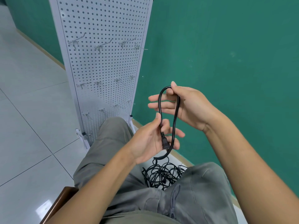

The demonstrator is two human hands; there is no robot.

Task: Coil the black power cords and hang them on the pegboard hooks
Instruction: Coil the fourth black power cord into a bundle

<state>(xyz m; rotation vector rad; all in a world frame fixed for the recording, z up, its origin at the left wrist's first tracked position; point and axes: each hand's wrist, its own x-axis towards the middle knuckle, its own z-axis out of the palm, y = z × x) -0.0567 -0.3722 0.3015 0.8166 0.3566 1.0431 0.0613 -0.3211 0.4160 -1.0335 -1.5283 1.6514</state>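
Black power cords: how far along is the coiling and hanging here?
Done: nothing hung; the pegboard hooks all look bare. In hand: the left hand pinches a cord near its plug, while the right hand holds its first loop. Left: the tangled pile on the floor.

Smooth black plastic cord (175,113); white perforated metal pegboard (103,65) with shiny wire hooks (103,44); glossy tiled floor (29,110); matt cloth trousers (186,196).
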